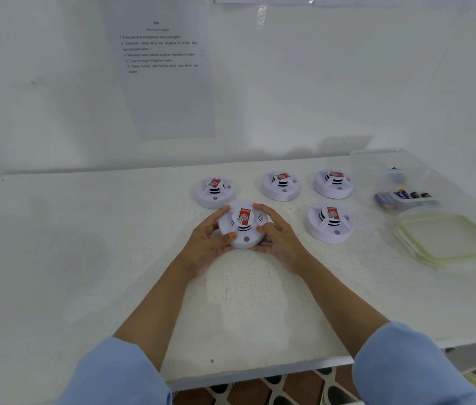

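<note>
- White table (85,258): left half bare, so there's room to sweep that way.
- Clear container (361,171) and stacked lids (447,238): parked near the right edge, off the work path.
- Four other detectors (281,186): behind and to the right, spaced apart.
- Smoke detector (244,226): centre-table, with left hand (207,244) and right hand (277,238) curled round its rim, likely braced for a twist.
- Batteries (406,195): in the container, within reach.

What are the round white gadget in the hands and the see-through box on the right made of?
The round gadget looks like moulded white plastic, smooth and faintly glossy, with crisp slotted vents. The box seems thin clear plastic: batteries show through its walls, though glass cannot be excluded.
</note>
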Tool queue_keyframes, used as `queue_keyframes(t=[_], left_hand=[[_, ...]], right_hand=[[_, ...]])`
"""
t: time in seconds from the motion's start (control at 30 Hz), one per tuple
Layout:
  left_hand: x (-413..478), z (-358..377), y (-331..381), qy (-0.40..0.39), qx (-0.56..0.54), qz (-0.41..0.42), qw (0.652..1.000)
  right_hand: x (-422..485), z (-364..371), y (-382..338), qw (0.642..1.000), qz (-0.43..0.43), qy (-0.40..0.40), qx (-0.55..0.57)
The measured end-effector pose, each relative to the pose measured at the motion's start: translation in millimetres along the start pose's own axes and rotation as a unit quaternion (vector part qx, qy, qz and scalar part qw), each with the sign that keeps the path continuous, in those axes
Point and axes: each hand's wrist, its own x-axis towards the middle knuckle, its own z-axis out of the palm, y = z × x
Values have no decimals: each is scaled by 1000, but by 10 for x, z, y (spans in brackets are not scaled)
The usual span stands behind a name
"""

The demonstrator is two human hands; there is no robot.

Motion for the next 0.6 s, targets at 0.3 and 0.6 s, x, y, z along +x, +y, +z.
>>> queue_keyframes(t=[0.3,0.6], left_hand=[[-6,-7,0,-1,-5,2,1000],[5,-9,0,5,3,1,1000]], right_hand=[[-14,13,-14,1000,-1,4,-4],[-3,5,-12,1000,-9,4,-7]])
